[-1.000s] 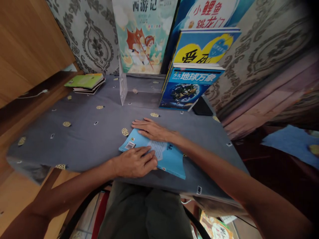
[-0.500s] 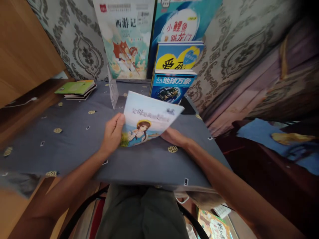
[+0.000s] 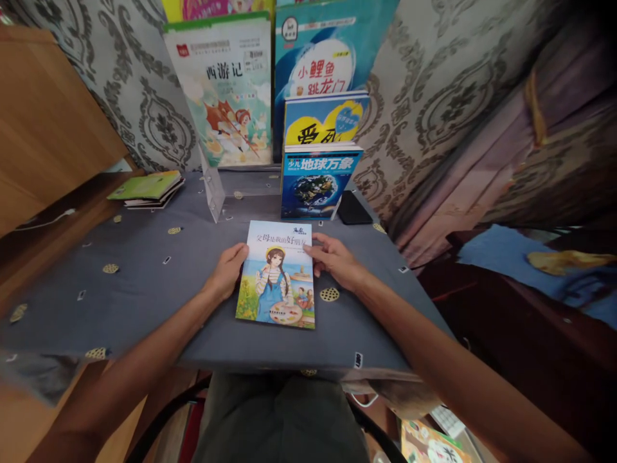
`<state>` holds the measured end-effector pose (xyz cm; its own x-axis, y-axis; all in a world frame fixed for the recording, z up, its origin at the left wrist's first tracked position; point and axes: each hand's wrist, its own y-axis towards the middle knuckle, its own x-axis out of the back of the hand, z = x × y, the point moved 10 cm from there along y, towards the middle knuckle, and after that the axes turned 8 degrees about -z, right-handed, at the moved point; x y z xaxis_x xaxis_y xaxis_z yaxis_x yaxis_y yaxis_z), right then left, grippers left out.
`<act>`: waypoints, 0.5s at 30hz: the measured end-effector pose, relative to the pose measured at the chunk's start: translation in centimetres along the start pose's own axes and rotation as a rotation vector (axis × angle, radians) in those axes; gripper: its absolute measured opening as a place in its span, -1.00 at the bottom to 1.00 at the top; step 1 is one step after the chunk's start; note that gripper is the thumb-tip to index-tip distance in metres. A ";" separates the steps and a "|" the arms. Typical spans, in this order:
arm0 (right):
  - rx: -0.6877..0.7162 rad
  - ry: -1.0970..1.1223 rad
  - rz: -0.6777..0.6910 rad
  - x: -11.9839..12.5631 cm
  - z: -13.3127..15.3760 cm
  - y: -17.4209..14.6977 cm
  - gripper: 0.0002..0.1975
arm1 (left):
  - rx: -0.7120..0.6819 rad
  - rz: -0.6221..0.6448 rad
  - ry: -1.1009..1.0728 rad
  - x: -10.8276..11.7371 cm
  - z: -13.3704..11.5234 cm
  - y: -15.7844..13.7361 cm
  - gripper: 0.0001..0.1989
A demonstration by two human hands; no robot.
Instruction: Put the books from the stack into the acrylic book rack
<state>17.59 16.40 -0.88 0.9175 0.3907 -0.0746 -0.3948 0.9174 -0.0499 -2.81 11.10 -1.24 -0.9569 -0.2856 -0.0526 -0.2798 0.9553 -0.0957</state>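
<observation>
A thin paperback book [image 3: 277,276] shows its front cover, with a girl in a yellow hat and blue overalls holding a palette. It is at or just over the cloth-covered table, low in front of me. My left hand [image 3: 229,269] is closed on its upper left edge, the thumb along the rim and the other fingers mostly hidden. On the upper right edge, my right hand [image 3: 335,260] pinches the book, thumb over the cover, with the forefinger just beyond the edge.
Behind stands a clear acrylic rack [image 3: 212,190] with several upright books, among them a blue book with a globe [image 3: 315,186]. A black phone-like slab [image 3: 355,208] lies to its right. Green-topped booklets [image 3: 144,186] are stacked at the left. The grey patterned tablecloth [image 3: 144,302] ends near my lap.
The book has gone from raised and tilted to nearly flat, lower and closer to me. My right hand has moved from underneath to its right edge. The view has shifted slightly.
</observation>
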 end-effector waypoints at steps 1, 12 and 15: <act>0.017 -0.033 -0.027 0.4 0.0 0.2 -0.50 | -0.043 0.025 0.120 0.0 -0.3 0.0 -0.59; 0.309 -0.993 -0.317 2.5 3.2 -0.8 -0.68 | -0.568 0.031 1.394 -2.2 -5.4 -1.2 -0.65; 0.501 -1.089 -0.285 -0.6 4.6 -1.6 -0.67 | -0.708 0.136 1.360 -4.1 -5.0 -0.6 -0.67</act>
<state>17.89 15.02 3.78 0.6248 -0.1893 0.7575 -0.3316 0.8140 0.4769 0.93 12.07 4.02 -0.2124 -0.2881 0.9338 0.2106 0.9196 0.3316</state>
